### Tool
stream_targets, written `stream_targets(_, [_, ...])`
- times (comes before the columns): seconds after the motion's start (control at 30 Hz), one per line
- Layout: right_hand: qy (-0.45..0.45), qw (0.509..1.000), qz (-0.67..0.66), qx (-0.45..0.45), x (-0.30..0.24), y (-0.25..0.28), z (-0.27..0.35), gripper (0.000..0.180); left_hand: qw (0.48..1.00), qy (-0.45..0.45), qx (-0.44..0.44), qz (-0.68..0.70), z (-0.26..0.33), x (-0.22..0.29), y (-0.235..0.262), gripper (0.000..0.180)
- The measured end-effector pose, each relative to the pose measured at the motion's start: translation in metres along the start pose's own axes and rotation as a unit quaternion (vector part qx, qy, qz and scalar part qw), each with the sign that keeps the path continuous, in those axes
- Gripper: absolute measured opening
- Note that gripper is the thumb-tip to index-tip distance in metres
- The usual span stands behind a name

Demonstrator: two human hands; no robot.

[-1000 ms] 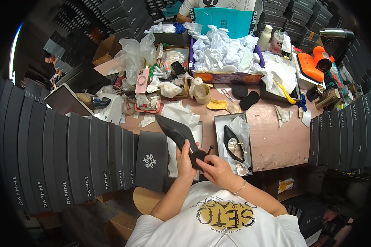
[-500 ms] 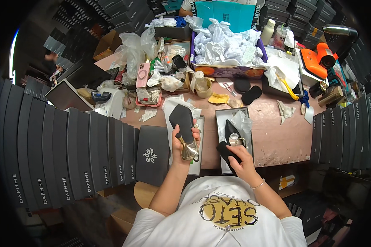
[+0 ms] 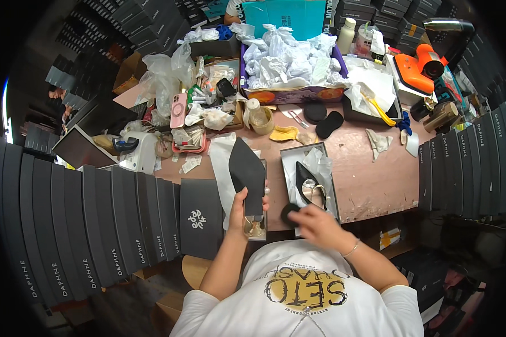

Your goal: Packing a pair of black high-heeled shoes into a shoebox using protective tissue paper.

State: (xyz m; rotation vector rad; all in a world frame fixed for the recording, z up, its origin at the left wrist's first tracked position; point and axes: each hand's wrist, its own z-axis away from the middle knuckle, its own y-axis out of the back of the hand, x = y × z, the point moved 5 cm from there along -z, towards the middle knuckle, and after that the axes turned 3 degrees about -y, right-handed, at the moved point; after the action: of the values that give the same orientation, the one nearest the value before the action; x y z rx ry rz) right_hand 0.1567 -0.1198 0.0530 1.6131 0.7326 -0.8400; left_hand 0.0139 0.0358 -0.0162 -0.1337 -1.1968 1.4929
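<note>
Since the earlier frame the right hand (image 3: 312,220) has drawn back toward the near end of the open shoe box (image 3: 312,178), fingers closed on a dark pad (image 3: 290,213), while the left hand (image 3: 243,209) grips the black pointed shoe (image 3: 247,174) sole-up, just left of that box.

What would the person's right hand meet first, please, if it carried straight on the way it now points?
Probably the black pointed shoe lying in the open shoe box. The right hand, holding a dark pad, points up and left over the box's near end. Depth is unclear, so it might pass above.
</note>
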Motion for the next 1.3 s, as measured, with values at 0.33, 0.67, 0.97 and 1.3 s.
stream_targets(0.33, [-0.215,0.972,0.084,0.043,0.135,0.02,0.001,0.064,0.632,-0.218,0.126,-0.733,-0.013,0.001,0.103,0.093])
stream_targets(0.67, [-0.285,0.905,0.303,-0.092,0.128,-0.048,0.02,0.08,0.897,-0.105,0.22,-0.369,0.006,-0.029,0.167,0.039])
stream_targets(0.97, [-0.297,0.945,0.135,-0.021,0.145,-0.045,0.024,0.08,0.955,-0.029,0.097,-0.278,-0.026,-0.047,0.153,0.026])
stream_targets(1.3, [-0.345,0.854,-0.359,0.151,0.073,0.046,0.031,0.076,0.992,-0.028,0.011,-0.122,0.035,-0.003,0.041,0.034])
